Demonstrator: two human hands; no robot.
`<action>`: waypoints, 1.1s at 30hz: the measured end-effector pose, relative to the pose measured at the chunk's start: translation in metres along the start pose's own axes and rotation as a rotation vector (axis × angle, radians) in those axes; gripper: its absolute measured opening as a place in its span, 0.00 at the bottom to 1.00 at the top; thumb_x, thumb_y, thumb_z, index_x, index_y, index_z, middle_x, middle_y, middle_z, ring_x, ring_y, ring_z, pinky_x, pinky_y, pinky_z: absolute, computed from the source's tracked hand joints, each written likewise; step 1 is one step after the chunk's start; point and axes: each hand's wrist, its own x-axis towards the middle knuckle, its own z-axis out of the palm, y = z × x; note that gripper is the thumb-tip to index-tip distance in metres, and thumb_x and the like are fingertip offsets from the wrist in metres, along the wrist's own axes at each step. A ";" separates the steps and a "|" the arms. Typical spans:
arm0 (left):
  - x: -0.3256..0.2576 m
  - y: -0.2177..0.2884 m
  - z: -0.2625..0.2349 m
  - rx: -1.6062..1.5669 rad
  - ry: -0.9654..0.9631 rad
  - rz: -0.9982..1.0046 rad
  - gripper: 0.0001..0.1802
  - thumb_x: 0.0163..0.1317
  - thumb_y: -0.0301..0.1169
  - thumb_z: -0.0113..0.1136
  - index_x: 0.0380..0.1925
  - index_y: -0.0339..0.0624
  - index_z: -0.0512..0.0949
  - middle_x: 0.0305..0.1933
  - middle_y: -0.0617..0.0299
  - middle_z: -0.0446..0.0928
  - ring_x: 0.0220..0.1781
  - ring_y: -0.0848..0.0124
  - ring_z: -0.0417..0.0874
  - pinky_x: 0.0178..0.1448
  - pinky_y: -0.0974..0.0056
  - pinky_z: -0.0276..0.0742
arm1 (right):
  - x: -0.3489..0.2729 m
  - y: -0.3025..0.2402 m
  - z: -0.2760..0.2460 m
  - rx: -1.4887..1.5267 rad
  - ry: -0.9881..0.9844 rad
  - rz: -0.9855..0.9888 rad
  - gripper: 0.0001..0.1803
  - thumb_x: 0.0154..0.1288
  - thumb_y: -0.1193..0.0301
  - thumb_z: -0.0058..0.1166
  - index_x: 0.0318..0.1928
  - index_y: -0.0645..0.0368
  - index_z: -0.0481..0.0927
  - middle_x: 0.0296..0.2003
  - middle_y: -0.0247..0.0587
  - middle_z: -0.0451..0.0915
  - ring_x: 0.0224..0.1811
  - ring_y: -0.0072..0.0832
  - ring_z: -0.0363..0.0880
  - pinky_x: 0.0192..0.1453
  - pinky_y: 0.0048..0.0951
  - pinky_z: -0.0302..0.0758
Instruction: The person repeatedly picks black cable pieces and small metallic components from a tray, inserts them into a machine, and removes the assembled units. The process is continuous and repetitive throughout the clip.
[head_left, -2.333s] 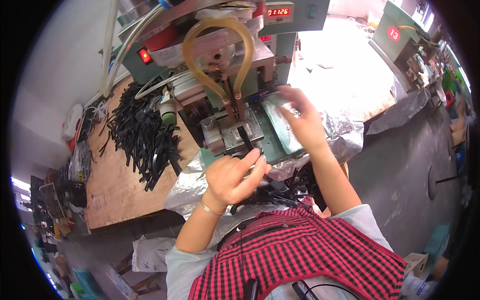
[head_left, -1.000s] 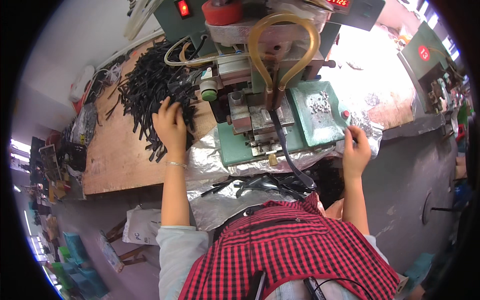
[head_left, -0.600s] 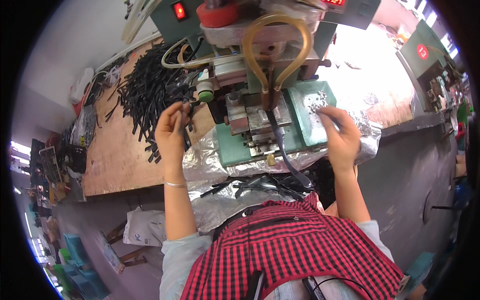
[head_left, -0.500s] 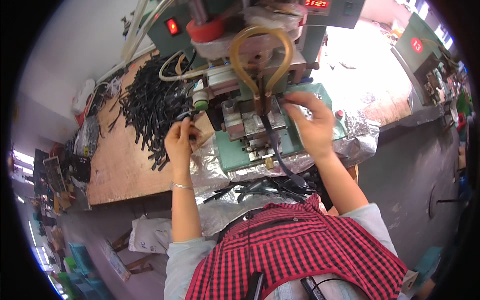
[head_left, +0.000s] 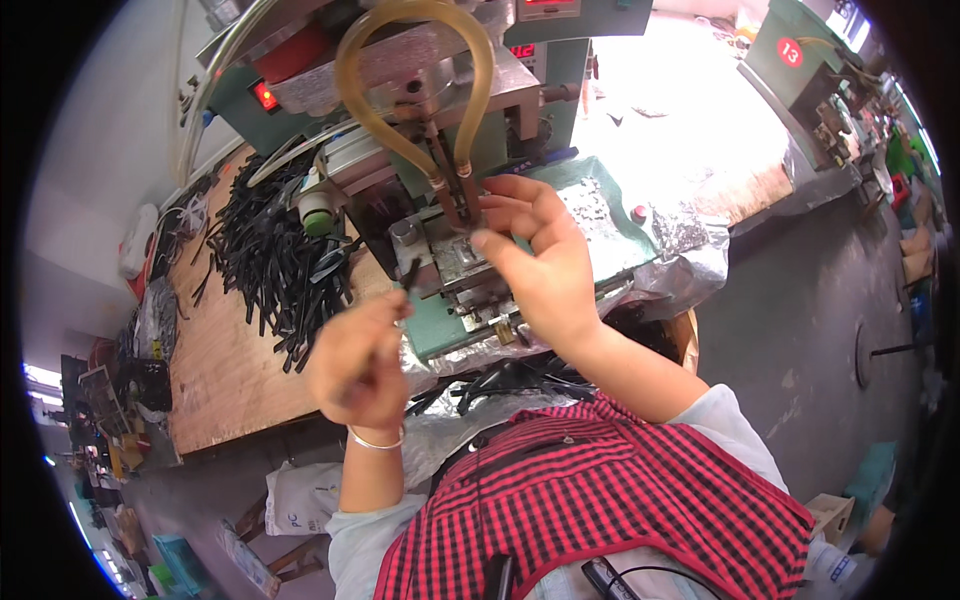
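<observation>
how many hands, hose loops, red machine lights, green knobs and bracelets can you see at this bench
hands: 2, left hand and right hand
amber hose loop: 1
red machine light: 1
green knob: 1
bracelet: 1
total: 6
The black strips lie heaped, too tangled to count.

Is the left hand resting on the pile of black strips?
No, the left hand is raised in front of the machine, apart from the pile of black strips.

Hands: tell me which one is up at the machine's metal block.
The right hand, fingers spread at the metal block under the amber tube loop. The left hand hangs lower, pinching a black strip.
</observation>
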 end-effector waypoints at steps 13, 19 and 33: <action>-0.006 -0.002 0.059 0.174 -0.241 0.315 0.16 0.50 0.27 0.82 0.39 0.47 0.87 0.43 0.58 0.90 0.24 0.69 0.82 0.26 0.66 0.74 | 0.026 0.053 -0.162 -0.576 0.431 -0.054 0.13 0.72 0.73 0.63 0.54 0.59 0.85 0.45 0.38 0.88 0.46 0.25 0.85 0.53 0.31 0.79; -0.006 -0.002 0.053 0.170 -0.252 0.290 0.15 0.52 0.27 0.81 0.40 0.46 0.87 0.43 0.59 0.90 0.25 0.69 0.82 0.25 0.67 0.74 | 0.006 0.066 -0.142 -1.090 0.132 -0.150 0.07 0.57 0.73 0.70 0.38 0.55 0.88 0.37 0.39 0.84 0.47 0.44 0.83 0.53 0.41 0.77; -0.045 0.036 -0.042 0.496 -0.145 -0.108 0.17 0.61 0.24 0.72 0.50 0.45 0.88 0.47 0.56 0.90 0.31 0.66 0.88 0.35 0.67 0.80 | -0.007 0.068 -0.147 -0.995 0.258 -0.035 0.06 0.66 0.72 0.67 0.40 0.60 0.85 0.31 0.38 0.88 0.32 0.28 0.87 0.41 0.29 0.80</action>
